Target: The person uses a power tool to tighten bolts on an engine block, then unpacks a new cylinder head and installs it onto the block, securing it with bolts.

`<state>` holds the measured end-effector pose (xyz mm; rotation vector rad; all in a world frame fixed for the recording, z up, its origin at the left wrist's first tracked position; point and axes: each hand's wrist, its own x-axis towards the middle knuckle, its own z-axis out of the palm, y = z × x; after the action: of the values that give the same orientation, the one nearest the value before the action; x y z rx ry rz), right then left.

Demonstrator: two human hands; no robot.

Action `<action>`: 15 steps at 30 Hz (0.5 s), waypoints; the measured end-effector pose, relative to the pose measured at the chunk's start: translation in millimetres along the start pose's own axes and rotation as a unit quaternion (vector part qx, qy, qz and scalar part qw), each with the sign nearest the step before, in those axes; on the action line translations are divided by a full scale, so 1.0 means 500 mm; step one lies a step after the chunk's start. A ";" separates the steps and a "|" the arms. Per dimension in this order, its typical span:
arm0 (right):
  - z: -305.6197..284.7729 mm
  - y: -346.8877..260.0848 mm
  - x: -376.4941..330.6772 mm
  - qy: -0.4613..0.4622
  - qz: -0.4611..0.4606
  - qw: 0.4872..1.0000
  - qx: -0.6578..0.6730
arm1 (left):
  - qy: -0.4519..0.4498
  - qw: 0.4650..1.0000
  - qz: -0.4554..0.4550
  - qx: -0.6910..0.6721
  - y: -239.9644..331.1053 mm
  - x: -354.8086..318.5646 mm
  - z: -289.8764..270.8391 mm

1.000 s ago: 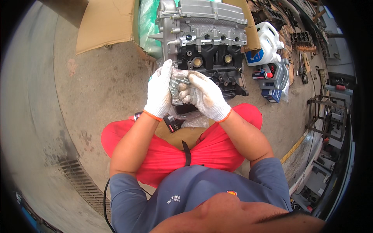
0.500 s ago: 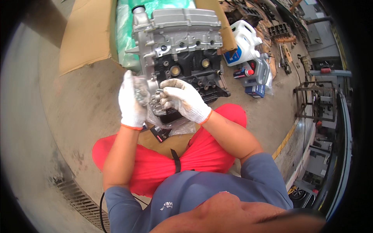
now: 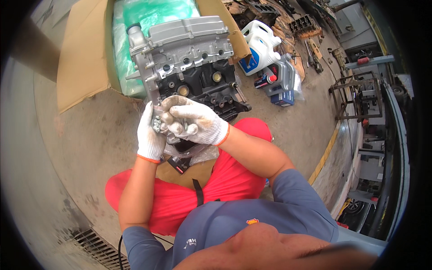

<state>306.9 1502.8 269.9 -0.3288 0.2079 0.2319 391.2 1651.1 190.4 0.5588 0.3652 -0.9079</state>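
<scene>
In white knit gloves with orange cuffs, both my hands meet just in front of the engine. My left hand is closed around a clear plastic bag of small shiny metal hardware. My right hand is curled at the bag's edge, its fingertips touching or very near it. A small grey metal piece, perhaps a bolt, shows among the right fingers. The engine has a silver top and a black block, whose nearest lower corner is partly hidden behind my hands.
An open cardboard box with green-tinted plastic lining stands behind the engine. To the right are a white jug, a grey bottle, a red-capped can and a blue box. A dark packet lies before my legs.
My right hand has come in against the left hand and its bag. The small metal piece has shifted from the fingertips to between the fingers. The whole view has swung slightly, carrying the engine leftward.
</scene>
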 end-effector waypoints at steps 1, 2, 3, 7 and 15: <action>0.004 -0.007 -0.001 0.021 0.000 1.000 -0.010 | -0.001 0.999 0.016 0.033 -0.002 0.002 -0.003; 0.007 -0.019 -0.004 0.043 0.001 0.999 -0.021 | -0.002 0.997 0.032 0.066 -0.005 0.004 -0.006; 0.015 -0.031 -0.008 0.062 -0.017 0.996 -0.062 | -0.003 0.994 0.048 0.098 -0.008 0.008 -0.008; 0.002 -0.131 -0.024 0.106 -0.053 0.987 -0.107 | 0.028 0.970 0.035 0.239 -0.038 0.034 -0.027; -0.206 -0.503 -0.059 0.350 -0.132 0.436 -0.819 | 0.080 0.928 0.098 0.350 -0.116 0.091 -0.059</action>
<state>326.9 1230.3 255.3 -2.4866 0.7282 -0.1369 367.8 1611.5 125.8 1.3114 0.1134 -0.7865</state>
